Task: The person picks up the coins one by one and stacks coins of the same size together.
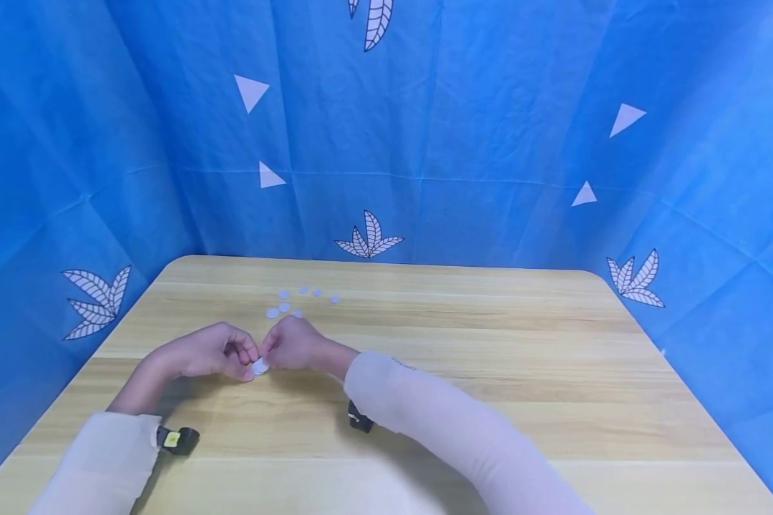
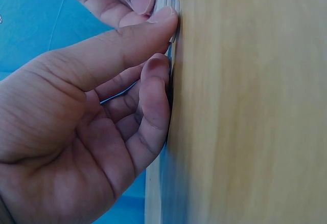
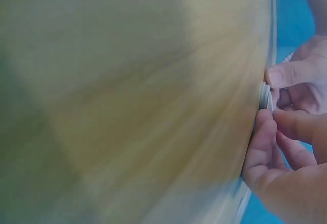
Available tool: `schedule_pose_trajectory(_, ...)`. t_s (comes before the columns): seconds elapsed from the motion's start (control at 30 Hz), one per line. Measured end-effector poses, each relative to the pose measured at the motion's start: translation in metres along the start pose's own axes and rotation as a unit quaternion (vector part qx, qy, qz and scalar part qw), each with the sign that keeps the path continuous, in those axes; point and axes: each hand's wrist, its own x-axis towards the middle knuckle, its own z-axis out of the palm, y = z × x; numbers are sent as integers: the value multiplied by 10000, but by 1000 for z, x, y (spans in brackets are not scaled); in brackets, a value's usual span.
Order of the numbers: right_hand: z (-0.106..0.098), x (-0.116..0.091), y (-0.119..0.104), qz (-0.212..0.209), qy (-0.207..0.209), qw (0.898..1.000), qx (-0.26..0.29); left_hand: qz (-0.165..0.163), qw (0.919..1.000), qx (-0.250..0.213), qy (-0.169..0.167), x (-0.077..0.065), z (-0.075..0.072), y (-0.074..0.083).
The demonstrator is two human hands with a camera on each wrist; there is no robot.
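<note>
A short stack of flat white discs (image 1: 260,367) stands on the table, left of its middle, between both hands. My left hand (image 1: 211,352) steadies the stack from the left, its thumb and fingertips at the edges of the discs. From the right, my right hand (image 1: 294,343) pinches a white disc (image 3: 270,100) at the top of the stack between thumb and forefinger. Seen edge-on in the left wrist view, the layered discs (image 2: 169,1) show beside the left thumb. Fingers of both hands hide part of the stack.
Several loose white discs (image 1: 285,307) lie scattered on the wooden table (image 1: 489,343) just beyond the hands. A blue patterned cloth (image 1: 464,129) hangs behind and along the sides of the table. Each wrist wears a small black camera (image 1: 180,440).
</note>
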Motion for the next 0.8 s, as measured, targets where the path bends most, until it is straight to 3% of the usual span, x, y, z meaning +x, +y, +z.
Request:
schedule_pose_trajectory(0.33,4,0,-6,359,185,9992,40,-8,10000,-6,-9,0,0,0)
schedule_pose_trajectory(0.63,-1,1,-1,444,-7,9946,937,-172,9998,37,2,0,1,1)
schedule_pose_trajectory(0.7,-3,1,0,446,-28,9954,851,-174,9998,59,4,0,1,1)
schedule_pose_trajectory(0.8,-4,1,0,327,-98,9990,282,-162,9998,101,9,0,1,1)
